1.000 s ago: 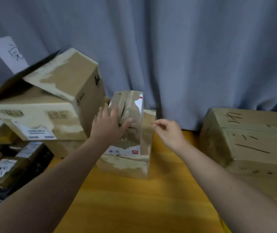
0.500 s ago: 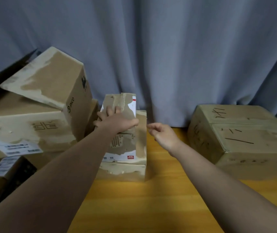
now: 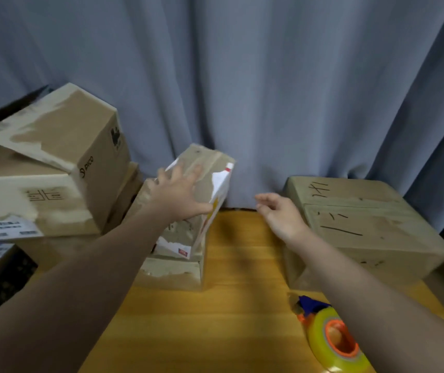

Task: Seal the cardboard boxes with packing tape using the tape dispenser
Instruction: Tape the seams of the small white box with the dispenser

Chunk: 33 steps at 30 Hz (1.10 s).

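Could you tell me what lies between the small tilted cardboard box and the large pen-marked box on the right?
In the head view, only the empty right hand hovers there, over bare yellow wooden tabletop.

Wooden table [image 3: 229, 324]: boxes [image 3: 363, 224], tape dispenser [image 3: 320, 332]
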Motion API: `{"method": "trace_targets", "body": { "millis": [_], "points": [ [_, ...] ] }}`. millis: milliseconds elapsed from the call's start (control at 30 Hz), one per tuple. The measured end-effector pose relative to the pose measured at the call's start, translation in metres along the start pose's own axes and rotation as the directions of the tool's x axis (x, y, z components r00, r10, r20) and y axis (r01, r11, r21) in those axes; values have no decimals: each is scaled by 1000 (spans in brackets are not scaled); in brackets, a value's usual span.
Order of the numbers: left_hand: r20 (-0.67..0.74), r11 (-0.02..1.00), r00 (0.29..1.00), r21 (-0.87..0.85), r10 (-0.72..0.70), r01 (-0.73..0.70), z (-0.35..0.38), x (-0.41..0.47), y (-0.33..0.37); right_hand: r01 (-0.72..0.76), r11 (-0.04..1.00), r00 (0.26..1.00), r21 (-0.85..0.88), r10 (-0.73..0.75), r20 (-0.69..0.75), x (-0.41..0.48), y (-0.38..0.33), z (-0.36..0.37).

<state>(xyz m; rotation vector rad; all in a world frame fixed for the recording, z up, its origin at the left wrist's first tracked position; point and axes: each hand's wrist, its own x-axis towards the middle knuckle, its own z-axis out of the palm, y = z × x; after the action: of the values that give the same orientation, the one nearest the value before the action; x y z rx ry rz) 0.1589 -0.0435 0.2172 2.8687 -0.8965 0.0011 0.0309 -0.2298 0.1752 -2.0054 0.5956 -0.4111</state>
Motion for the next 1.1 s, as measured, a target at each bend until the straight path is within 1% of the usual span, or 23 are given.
{"method": "trace_targets", "body": {
  "millis": [67, 133, 200, 267, 333, 400, 533, 567, 633, 700, 767, 800, 900, 967, 1000, 1033, 1067, 1100],
  "points": [
    [-91, 985, 986, 108, 143, -133, -1, -12, 23, 11, 999, 997, 52, -7, -79, -1, 0, -20],
    [-144, 952, 952, 187, 271, -243, -1, -27, 44, 36, 986, 988, 162, -11, -155, -2, 0, -40],
    [-115, 923, 931, 223, 346, -315, 2, -42, 59, 23, 966, 986, 258, 21, -167, -5, 0, -58],
    [-37, 902, 925, 237, 379, -361, 10, -56, 71, -11, 955, 991, 297, 49, -121, -8, 6, -69],
    [40, 877, 910, 252, 413, -409, 23, -69, 80, -38, 971, 997, 235, 54, -63, -11, 18, -72],
    [109, 864, 893, 228, 436, -449, 39, -81, 85, -61, 995, 998, 82, 59, 29, -20, 33, -67],
    [277, 882, 869, 122, 410, -455, 74, -101, 84, -11, 982, 969, -188, 57, 241, -42, 75, -48],
    [338, 888, 857, 108, 389, -446, 83, -105, 83, -19, 977, 956, -212, 80, 283, -48, 86, -43],
    [469, 903, 818, 90, 333, -419, 102, -111, 80, -76, 976, 927, -204, 145, 347, -61, 106, -32],
    [572, 914, 772, 89, 278, -395, 121, -116, 79, -108, 969, 907, -222, 188, 377, -76, 124, -22],
    [629, 921, 741, 101, 234, -376, 140, -120, 78, -110, 968, 916, -226, 187, 355, -87, 139, -15],
    [634, 923, 741, 109, 222, -370, 149, -121, 78, -122, 972, 928, -199, 183, 325, -92, 145, -14],
    [576, 942, 791, 103, 204, -319, 167, -116, 86, -180, 975, 956, -134, 205, 211, -92, 159, -22],
    [532, 964, 825, 58, 189, -258, 173, -112, 97, -179, 967, 969, -182, 205, 138, -88, 175, -34],
    [515, 963, 832, 46, 206, -267, 177, -108, 103, -196, 941, 966, -276, 234, 112, -85, 185, -41],
    [499, 954, 834, 43, 236, -296, 181, -105, 107, -227, 865, 944, -446, 308, 117, -83, 198, -47],
    [486, 944, 833, 42, 266, -327, 186, -103, 109, -245, 730, 895, -639, 423, 140, -82, 210, -53],
    [471, 934, 832, 43, 293, -354, 190, -100, 109, -231, 585, 827, -777, 539, 160, -80, 222, -59]
  ]
}}
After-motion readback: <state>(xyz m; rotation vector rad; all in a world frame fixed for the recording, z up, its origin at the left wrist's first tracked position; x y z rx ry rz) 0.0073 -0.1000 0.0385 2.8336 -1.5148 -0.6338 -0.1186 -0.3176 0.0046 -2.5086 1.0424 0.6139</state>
